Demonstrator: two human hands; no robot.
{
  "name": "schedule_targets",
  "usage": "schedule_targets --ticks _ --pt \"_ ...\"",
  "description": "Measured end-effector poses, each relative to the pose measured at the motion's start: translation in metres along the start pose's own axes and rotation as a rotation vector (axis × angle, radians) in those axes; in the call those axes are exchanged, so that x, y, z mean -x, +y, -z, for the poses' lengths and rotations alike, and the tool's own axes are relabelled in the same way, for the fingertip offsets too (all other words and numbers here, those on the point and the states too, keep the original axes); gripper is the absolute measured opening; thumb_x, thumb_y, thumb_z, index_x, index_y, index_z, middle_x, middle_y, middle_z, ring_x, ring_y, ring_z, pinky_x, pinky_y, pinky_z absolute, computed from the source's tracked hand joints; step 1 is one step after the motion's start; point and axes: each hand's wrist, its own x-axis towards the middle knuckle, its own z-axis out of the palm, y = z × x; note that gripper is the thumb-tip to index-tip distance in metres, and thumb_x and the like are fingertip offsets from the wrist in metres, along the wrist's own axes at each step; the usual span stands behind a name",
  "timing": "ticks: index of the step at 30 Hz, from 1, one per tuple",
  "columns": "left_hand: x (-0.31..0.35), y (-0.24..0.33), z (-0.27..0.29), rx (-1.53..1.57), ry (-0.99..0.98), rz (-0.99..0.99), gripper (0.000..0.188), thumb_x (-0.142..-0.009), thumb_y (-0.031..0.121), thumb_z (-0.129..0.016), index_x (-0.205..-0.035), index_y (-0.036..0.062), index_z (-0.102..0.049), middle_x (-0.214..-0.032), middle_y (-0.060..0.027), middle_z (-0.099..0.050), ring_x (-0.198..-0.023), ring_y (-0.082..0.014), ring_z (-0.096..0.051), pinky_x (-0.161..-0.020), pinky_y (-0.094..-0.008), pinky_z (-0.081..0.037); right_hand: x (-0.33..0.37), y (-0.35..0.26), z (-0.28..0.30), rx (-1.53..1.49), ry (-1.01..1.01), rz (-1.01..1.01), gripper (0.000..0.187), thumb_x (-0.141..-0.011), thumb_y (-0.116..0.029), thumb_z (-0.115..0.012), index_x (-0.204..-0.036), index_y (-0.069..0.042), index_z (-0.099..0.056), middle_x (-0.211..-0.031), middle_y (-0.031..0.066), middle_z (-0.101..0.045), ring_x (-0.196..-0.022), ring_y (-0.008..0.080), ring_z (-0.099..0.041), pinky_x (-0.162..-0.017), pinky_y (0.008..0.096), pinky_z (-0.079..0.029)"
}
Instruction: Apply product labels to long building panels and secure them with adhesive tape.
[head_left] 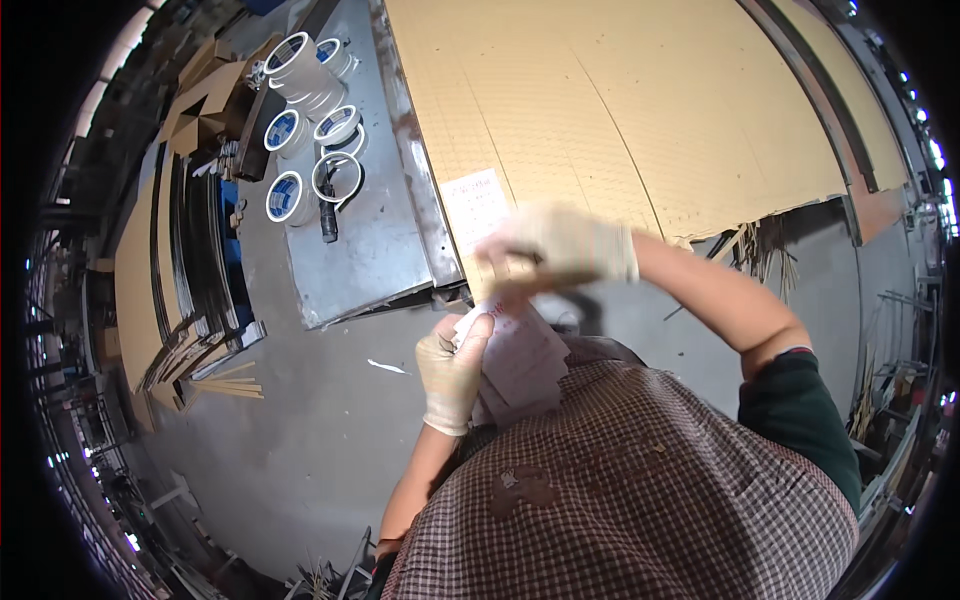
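My left hand (450,378), in a pale work glove with bare fingertips, is closed on a bundle of white printed paper slips (522,368) just in front of the apron. The thumb presses on top of the slips, which fan out to the right. Above them, my right hand (565,245), gloved too, is smeared by motion. Something brownish shows under it, too blurred to name. Near its fingers, one white printed slip (474,204) lies on the corrugated cardboard sheet (640,110), close to the sheet's left edge.
Left of the cardboard, a metal table (385,255) bears several rolls of tape (288,197) and a dark-handled tool (328,220). Stacked cardboard sheets (140,300) stand farther left. A dark metal bar (815,90) runs along the cardboard's right side. Cardboard strips (228,384) lie on the floor.
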Motion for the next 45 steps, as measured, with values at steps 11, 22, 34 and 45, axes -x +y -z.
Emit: schedule_targets --ticks 11,22,34,45 --pt "-0.001 0.008 -0.03 -0.011 -0.17 -0.004 0.024 -0.089 0.01 -0.069 -0.111 0.0006 -0.066 -0.096 -0.0017 -0.069 -0.084 -0.0078 -0.062 -0.075 -0.0255 -0.052 -0.001 0.026 0.004 0.318 0.29 0.102 0.039 -0.073 -0.021 -0.078 -0.106 -0.008 -0.064 -0.118 0.0125 -0.059 -0.113 0.0333 -0.054 -0.097 0.0427 -0.045" --pt "-0.009 0.002 -0.025 0.141 -0.176 0.063 0.023 -0.09 0.01 -0.067 -0.111 0.0005 -0.066 -0.097 -0.0036 -0.069 -0.085 -0.0091 -0.062 -0.075 -0.0267 -0.053 -0.005 0.02 0.011 0.384 0.255 0.171 0.029 -0.085 -0.029 -0.068 -0.107 -0.009 -0.068 -0.119 0.0123 -0.059 -0.122 0.0342 -0.05 -0.104 0.0447 -0.04" --pt "-0.021 0.012 -0.041 -0.026 -0.171 0.002 0.024 -0.087 0.009 -0.069 -0.109 0.0009 -0.07 -0.095 -0.0005 -0.071 -0.084 -0.0064 -0.061 -0.076 -0.0241 -0.051 0.05 -0.011 -0.045 0.48 0.546 0.267 0.031 -0.073 -0.021 -0.073 -0.101 -0.011 -0.065 -0.12 0.0089 -0.057 -0.108 0.0277 -0.058 -0.098 0.0449 -0.047" --pt "-0.021 0.012 -0.052 -0.131 -0.206 0.002 0.032 -0.086 0.026 -0.076 -0.102 -0.0013 -0.072 -0.095 -0.0036 -0.071 -0.084 -0.0093 -0.062 -0.077 -0.0275 -0.051 0.026 0.075 0.076 -0.488 0.527 -0.239 0.026 -0.092 -0.011 -0.061 -0.112 0.005 -0.067 -0.1 0.0041 -0.065 -0.091 0.0109 -0.061 -0.079 0.0264 -0.05"
